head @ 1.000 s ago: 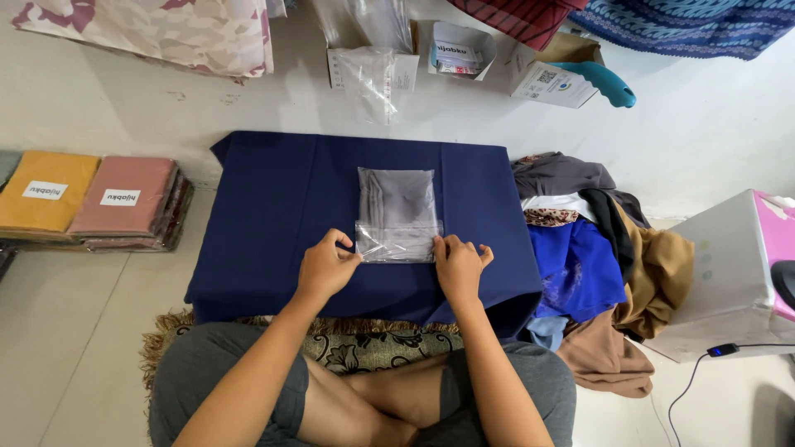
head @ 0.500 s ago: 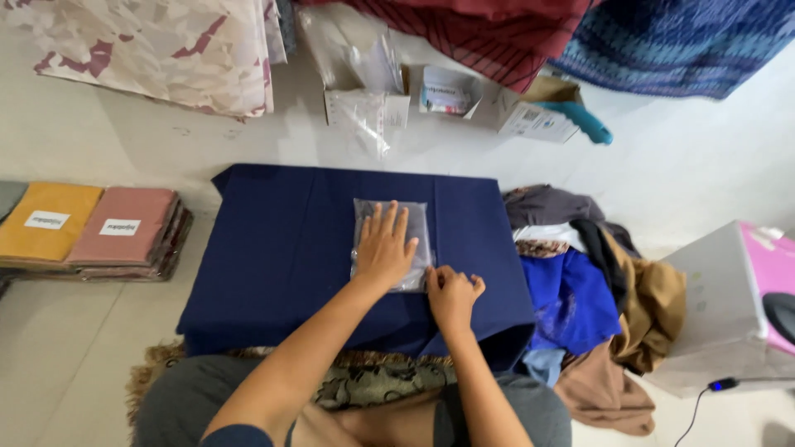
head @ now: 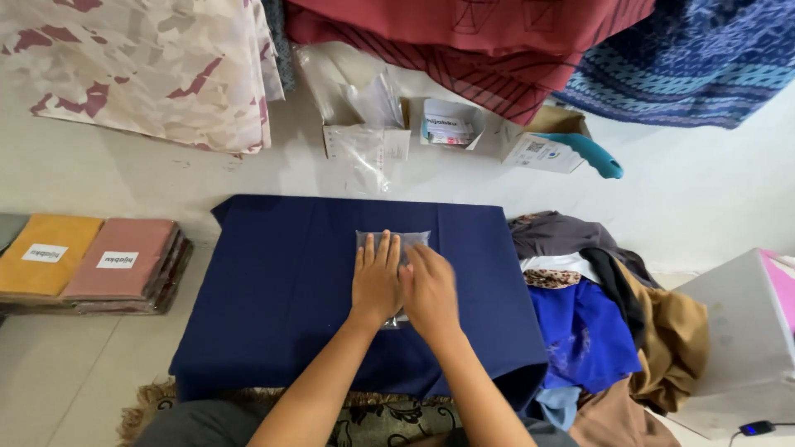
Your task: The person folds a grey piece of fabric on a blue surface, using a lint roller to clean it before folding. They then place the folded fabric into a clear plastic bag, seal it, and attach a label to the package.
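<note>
A clear plastic packet (head: 411,239) with dark folded cloth inside lies flat on a navy blue cloth (head: 273,290) spread over a low surface. My left hand (head: 377,277) rests flat on the packet with fingers together, covering its left half. Beside it my right hand (head: 431,290) also presses flat on the packet's right half. Only the packet's top edge and a sliver near its lower edge show past my hands.
Packed cloths in yellow (head: 45,257) and pink (head: 124,261) are stacked at the left. A heap of loose fabrics (head: 596,323) lies at the right, beside a grey box (head: 737,331). Open cartons with plastic bags (head: 368,141) and a teal-handled tool (head: 592,153) stand behind.
Both hands moved from the packet's near corners up onto its face; the right hand followed the left, and both now lie flat on it. The camera view has tilted further forward.
</note>
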